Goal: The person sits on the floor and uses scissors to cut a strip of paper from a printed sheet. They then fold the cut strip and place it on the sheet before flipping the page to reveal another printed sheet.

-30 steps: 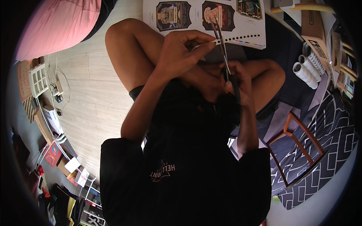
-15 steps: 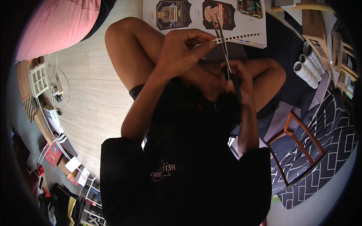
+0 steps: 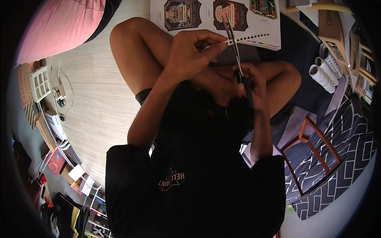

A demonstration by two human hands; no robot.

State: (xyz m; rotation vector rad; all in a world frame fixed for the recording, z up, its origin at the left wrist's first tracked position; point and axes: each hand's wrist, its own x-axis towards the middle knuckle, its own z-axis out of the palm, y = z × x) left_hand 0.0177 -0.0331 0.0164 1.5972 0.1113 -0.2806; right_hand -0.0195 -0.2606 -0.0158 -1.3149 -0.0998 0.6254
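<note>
Paper sheet under the scissors, held above crossed legs.
Left hand pinches the sheet's lower edge taut; right hand is closed around the dark handles, 2 thin blades up into the glossy print. Best to keep the paper tight and follow the dark printed shapes closely. Pale wood floor lies beyond.

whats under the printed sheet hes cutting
Under the printed sheet lie pale wood floor at its left and a dark mat at its right. Whatever sits beneath its middle is covered.
</note>
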